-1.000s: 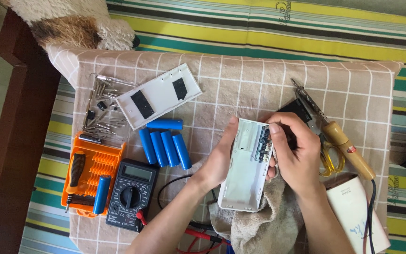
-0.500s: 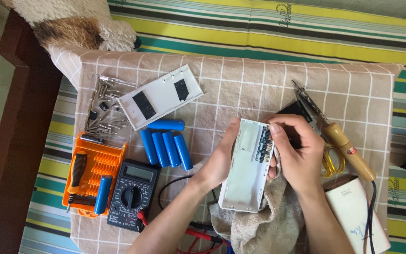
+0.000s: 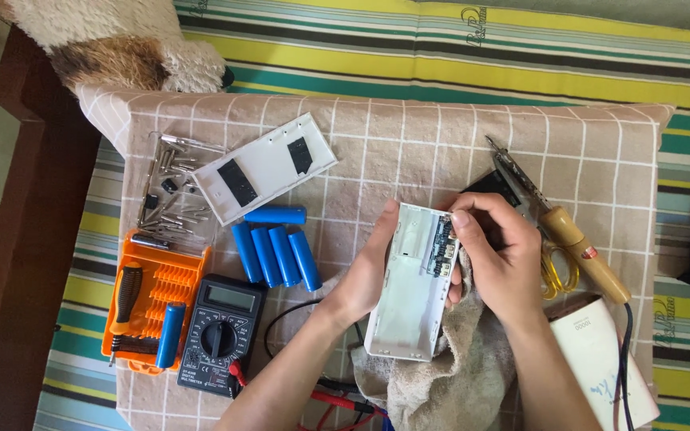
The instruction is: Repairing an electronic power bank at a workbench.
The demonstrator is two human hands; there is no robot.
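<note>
Head view: left hand (image 3: 369, 275) gripping long white plastic case (image 3: 405, 307) by its side. Right hand (image 3: 501, 259) pinching small blue circuit board (image 3: 443, 254) at case top. Blue round batteries (image 3: 275, 254) lying left of left hand.

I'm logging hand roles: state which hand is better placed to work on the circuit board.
Right. The right hand already has fingertips at the circuit board, while the left hand grips the white case from its side.
</note>
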